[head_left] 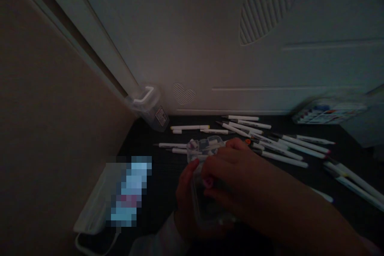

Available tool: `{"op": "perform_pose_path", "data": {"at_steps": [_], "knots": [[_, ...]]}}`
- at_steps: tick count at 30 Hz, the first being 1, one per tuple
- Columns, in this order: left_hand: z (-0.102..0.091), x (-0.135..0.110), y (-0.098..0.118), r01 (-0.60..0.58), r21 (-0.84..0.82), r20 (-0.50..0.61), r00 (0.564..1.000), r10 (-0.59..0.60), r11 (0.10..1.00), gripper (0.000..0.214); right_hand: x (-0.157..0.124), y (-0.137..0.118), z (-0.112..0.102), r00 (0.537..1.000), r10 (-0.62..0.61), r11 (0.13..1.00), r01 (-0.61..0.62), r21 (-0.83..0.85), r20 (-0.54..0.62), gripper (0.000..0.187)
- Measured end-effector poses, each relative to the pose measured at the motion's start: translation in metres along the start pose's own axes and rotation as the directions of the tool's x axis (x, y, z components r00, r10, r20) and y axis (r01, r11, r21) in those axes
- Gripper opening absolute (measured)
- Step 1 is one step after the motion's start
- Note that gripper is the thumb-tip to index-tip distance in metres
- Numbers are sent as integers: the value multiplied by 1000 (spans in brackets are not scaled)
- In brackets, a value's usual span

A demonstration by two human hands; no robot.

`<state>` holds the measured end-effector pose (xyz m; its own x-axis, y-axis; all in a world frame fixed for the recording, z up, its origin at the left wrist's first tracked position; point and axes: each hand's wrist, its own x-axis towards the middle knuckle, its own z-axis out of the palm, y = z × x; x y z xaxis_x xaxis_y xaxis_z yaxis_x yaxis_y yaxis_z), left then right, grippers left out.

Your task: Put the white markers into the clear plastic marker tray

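My left hand (pixel 184 196) is wrapped around the side of a small clear plastic box (pixel 196 208), whose lid (pixel 193 146) lies folded back at the far side. Over the box, my right hand (pixel 231 168) has its fingers curled in a pinch. A small round pink piece (pixel 208 183) shows between these fingers; dim light hides its exact kind. My right hand covers much of the box, so most of its contents are hidden. White marker pens (pixel 177 145) lie just beyond the box, some partly behind the lid.
More marker pens (pixel 282 158) are scattered to the right on the dark table (pixel 162 172). At the left lie a lit, pixelated phone (pixel 130 192), a white case (pixel 93 208) and a cable (pixel 90 251). A clear container (pixel 153 108) and a marker box (pixel 330 112) stand against the white panel (pixel 204 48).
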<state>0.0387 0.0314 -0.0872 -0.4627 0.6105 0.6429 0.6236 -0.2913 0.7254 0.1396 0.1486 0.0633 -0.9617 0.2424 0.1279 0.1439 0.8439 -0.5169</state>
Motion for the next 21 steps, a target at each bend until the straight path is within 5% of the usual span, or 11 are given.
{"op": "perform_pose_path", "data": {"at_steps": [10, 21], "knots": [[-2, 5, 4, -21, 4, 79, 997, 21, 1000, 107, 10, -15, 8, 998, 10, 970, 6, -244, 67, 9], [-3, 13, 13, -33, 28, 59, 998, 31, 999, 99, 0, -9, 3, 997, -41, 993, 49, -109, 73, 18]]}}
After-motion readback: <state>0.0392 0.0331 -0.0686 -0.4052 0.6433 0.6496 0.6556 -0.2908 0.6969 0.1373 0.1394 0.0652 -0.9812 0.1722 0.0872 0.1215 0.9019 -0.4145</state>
